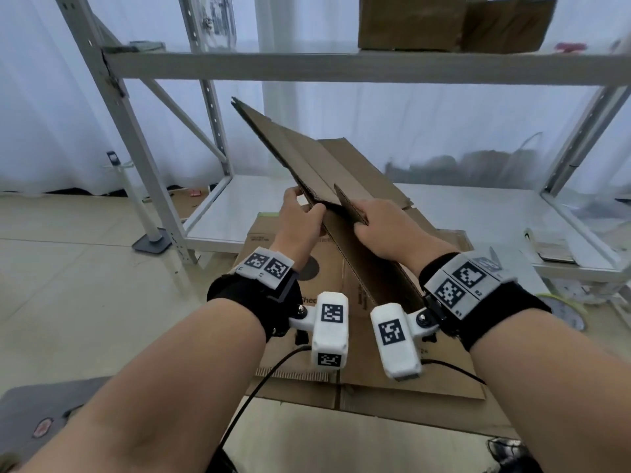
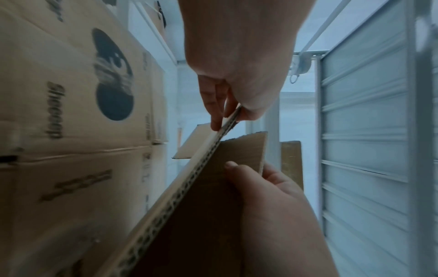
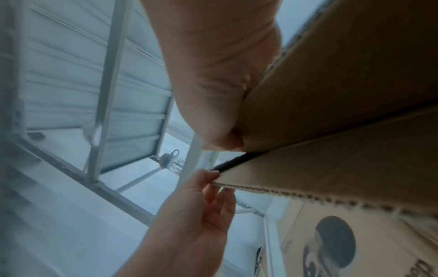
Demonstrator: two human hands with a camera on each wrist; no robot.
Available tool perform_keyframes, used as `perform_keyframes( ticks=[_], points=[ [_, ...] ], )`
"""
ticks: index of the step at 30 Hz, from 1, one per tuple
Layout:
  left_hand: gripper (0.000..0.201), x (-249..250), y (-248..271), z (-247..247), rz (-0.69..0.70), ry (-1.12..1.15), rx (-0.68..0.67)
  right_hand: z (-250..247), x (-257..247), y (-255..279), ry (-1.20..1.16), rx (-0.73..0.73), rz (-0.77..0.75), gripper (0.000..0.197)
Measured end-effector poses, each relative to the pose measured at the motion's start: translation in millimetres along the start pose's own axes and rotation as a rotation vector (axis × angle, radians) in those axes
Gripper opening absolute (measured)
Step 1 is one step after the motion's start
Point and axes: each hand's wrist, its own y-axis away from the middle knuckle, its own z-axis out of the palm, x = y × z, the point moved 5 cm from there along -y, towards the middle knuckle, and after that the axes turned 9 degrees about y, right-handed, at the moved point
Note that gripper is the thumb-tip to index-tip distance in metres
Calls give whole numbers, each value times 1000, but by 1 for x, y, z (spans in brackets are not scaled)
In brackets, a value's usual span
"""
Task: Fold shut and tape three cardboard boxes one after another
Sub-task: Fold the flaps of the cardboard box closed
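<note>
I hold a flattened brown cardboard box [image 1: 307, 158] tilted up in the air, its far corner pointing toward the rack. My left hand [image 1: 302, 213] pinches its near left edge, thumb on top and fingers underneath, and the left wrist view shows that pinch on the corrugated edge [image 2: 228, 120]. My right hand [image 1: 368, 221] grips a flap of the same box just to the right, its thumb pressed on the flap [image 3: 234, 142]. Under both hands a stack of flat printed boxes [image 1: 375, 394] lies on the floor, its round dark logo [image 2: 113, 78] showing.
A white metal rack [image 1: 307, 66] stands straight ahead, with brown boxes [image 1: 409, 22] on its upper shelf and a low shelf [image 1: 259, 206] near the floor. A white stand with a grey foot [image 1: 150, 240] is at the left. A dark mat [image 1: 34, 414] lies at the lower left.
</note>
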Motion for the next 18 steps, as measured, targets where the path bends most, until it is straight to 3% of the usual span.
perform_keyframes(
  ticks=[6, 9, 11, 15, 18],
  points=[
    [37, 39, -5, -2, 79, -138, 27, -37, -21, -5, 114, 15, 38, 27],
    [30, 73, -5, -7, 127, -195, 59, -79, -26, -11, 105, 92, 51, 7],
    [26, 102, -3, -12, 182, -236, 68, -112, -30, -10, 46, 162, 56, 21],
    [37, 151, 0, -29, 284, -277, 102, -164, -37, 1, -71, 338, 64, 15],
    [47, 177, 6, -36, 291, -290, 107, -182, -44, 12, -92, 359, 68, 16]
  ],
)
